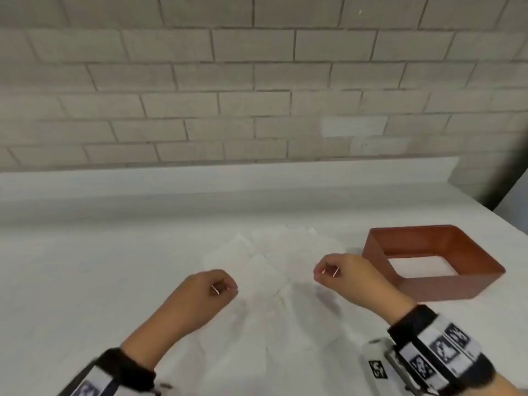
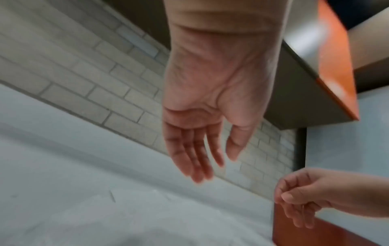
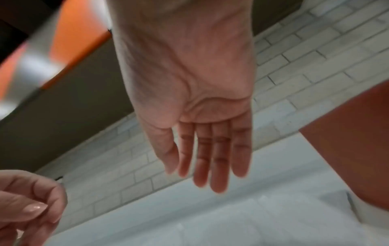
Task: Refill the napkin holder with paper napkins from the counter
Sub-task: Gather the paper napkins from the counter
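Markings on the wristbands (image 1: 437, 354) are black-and-white square codes, with no readable words on them or anywhere else. At about three o'clock on the white counter (image 1: 85, 252) sits the napkin holder (image 1: 431, 260), a low reddish-brown square frame with open top; inside it a flat white surface shows, and whether that is a napkin or bare counter I cannot tell. White paper napkins (image 1: 274, 252) lie loosely spread and overlapping at twelve o'clock from the hands, hard to separate from the counter because both are white; more creased paper reaches toward six o'clock between the forearms. The left hand (image 1: 210, 290) hangs over the near left corner of the spread, fingers long and relaxed in its wrist view, holding nothing. The right hand (image 1: 340, 274) hangs at the spread's right side, just beside the holder's left corner, fingers straight and close together, likewise holding nothing. Open counter stretches toward nine o'clock and back to the raised ledge under the grey brick wall (image 1: 257, 81). The counter's right edge runs just beyond the holder at about two o'clock.
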The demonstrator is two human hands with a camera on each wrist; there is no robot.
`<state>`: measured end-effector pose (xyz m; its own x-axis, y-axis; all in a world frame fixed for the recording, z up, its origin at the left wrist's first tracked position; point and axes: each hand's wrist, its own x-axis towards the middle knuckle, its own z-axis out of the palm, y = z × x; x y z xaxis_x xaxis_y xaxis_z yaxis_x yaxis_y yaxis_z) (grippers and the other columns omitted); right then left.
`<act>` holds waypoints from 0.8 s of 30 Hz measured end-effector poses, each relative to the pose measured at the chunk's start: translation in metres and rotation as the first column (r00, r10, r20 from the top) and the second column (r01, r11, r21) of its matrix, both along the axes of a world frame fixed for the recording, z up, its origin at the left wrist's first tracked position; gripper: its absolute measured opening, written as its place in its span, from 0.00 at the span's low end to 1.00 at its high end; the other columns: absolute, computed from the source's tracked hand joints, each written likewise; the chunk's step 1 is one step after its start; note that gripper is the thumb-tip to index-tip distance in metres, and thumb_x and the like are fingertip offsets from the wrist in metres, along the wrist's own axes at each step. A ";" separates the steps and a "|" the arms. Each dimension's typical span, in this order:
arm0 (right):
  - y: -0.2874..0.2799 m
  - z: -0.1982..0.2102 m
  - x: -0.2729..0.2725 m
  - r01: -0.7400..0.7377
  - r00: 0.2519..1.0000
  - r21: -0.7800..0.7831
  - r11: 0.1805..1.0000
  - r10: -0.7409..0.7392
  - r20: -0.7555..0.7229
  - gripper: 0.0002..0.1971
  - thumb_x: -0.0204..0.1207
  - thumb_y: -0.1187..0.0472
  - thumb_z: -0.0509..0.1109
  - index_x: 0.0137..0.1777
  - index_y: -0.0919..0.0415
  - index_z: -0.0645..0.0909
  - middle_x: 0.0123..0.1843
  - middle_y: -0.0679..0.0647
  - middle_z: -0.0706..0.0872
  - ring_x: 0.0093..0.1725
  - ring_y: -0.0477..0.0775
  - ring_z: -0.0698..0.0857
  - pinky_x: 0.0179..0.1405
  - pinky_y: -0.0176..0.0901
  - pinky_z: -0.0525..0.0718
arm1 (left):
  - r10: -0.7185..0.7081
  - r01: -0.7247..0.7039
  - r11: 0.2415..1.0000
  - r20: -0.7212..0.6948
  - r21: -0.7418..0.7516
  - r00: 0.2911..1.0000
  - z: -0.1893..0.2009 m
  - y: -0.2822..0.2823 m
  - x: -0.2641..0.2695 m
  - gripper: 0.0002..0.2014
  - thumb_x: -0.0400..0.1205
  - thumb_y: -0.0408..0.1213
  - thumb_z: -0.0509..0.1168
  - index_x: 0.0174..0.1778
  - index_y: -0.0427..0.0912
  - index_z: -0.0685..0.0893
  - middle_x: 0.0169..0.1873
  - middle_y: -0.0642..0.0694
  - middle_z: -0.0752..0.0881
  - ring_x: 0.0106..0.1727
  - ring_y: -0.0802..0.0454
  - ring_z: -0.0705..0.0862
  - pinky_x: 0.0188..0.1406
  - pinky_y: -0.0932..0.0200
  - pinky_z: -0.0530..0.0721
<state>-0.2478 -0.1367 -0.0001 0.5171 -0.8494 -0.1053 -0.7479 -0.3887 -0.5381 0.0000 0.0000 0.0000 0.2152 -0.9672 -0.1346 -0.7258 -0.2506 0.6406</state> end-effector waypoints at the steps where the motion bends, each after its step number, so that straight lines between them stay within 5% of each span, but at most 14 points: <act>1: -0.010 -0.004 0.009 0.025 0.999 0.069 0.997 -0.022 -0.047 0.09 0.75 0.48 0.72 0.53 0.46 0.83 0.46 0.43 0.85 0.46 0.47 0.84 0.44 0.37 0.79 | 0.036 -0.035 0.999 0.046 -0.025 0.998 -0.008 -0.015 0.006 0.01 0.79 0.44 0.67 0.42 0.55 0.83 0.41 0.58 0.85 0.41 0.63 0.82 0.44 0.70 0.78; 5: -0.026 -0.024 0.032 0.152 0.958 0.198 0.968 -0.095 -0.271 0.39 0.69 0.40 0.73 0.75 0.59 0.68 0.69 0.54 0.77 0.66 0.55 0.79 0.57 0.41 0.77 | 0.074 -0.109 0.978 0.192 0.179 0.979 -0.036 -0.059 0.016 0.26 0.74 0.54 0.71 0.65 0.47 0.77 0.61 0.45 0.77 0.63 0.47 0.78 0.59 0.57 0.77; 10: -0.028 -0.049 0.039 0.237 0.921 0.113 0.965 -0.186 -0.342 0.50 0.60 0.37 0.79 0.75 0.65 0.65 0.69 0.58 0.79 0.66 0.58 0.80 0.62 0.48 0.81 | -0.003 -0.082 0.929 0.228 0.362 0.974 -0.060 -0.078 0.015 0.37 0.68 0.54 0.77 0.67 0.42 0.71 0.64 0.44 0.77 0.62 0.46 0.77 0.57 0.56 0.77; 16: -0.029 -0.055 0.037 0.220 0.932 0.120 0.968 -0.172 -0.320 0.45 0.63 0.38 0.78 0.74 0.62 0.67 0.70 0.55 0.79 0.68 0.57 0.79 0.62 0.47 0.79 | 0.034 -0.132 0.919 0.262 0.370 0.965 -0.065 -0.082 0.016 0.37 0.62 0.57 0.78 0.63 0.43 0.76 0.59 0.45 0.80 0.60 0.44 0.80 0.62 0.49 0.79; 20: -0.030 -0.054 0.037 0.173 0.965 0.159 0.972 -0.135 -0.225 0.36 0.73 0.45 0.73 0.77 0.61 0.66 0.76 0.56 0.74 0.74 0.58 0.74 0.68 0.47 0.73 | 0.069 -0.115 0.947 0.161 0.298 0.985 -0.069 -0.079 0.015 0.32 0.69 0.51 0.76 0.65 0.43 0.76 0.62 0.47 0.80 0.61 0.46 0.79 0.57 0.56 0.77; 24: -0.036 -0.056 0.029 0.147 0.989 0.186 0.971 -0.144 -0.030 0.14 0.77 0.53 0.70 0.57 0.59 0.76 0.50 0.51 0.80 0.54 0.55 0.80 0.50 0.44 0.77 | 0.077 -0.117 0.952 0.148 0.284 0.986 -0.062 -0.071 0.013 0.28 0.81 0.48 0.65 0.75 0.41 0.70 0.74 0.44 0.73 0.73 0.45 0.72 0.68 0.54 0.71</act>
<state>-0.2185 -0.1729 -0.0561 0.3861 -0.8798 -0.2772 -0.7981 -0.1680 -0.5786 0.0134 -0.0715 -0.0619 0.3419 -0.8637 -0.3703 -0.7625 -0.4853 0.4279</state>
